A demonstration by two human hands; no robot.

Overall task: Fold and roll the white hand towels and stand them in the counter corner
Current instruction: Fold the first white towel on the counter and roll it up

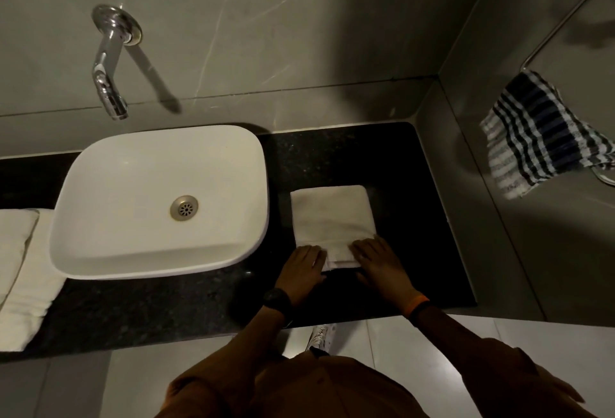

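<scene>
A folded white hand towel lies flat on the black counter, right of the basin. Its near end is turned over into a small roll. My left hand rests on the left part of that roll, fingers curled over its edge. On the roll's right part my right hand rests, its fingers lying over the cloth. More white towels lie stacked at the counter's far left. The counter corner by the two walls is bare.
A white basin stands on the counter's middle, with a chrome tap on the wall above it. A dark checked cloth hangs from a wall ring at the right. The counter's front edge runs just below my wrists.
</scene>
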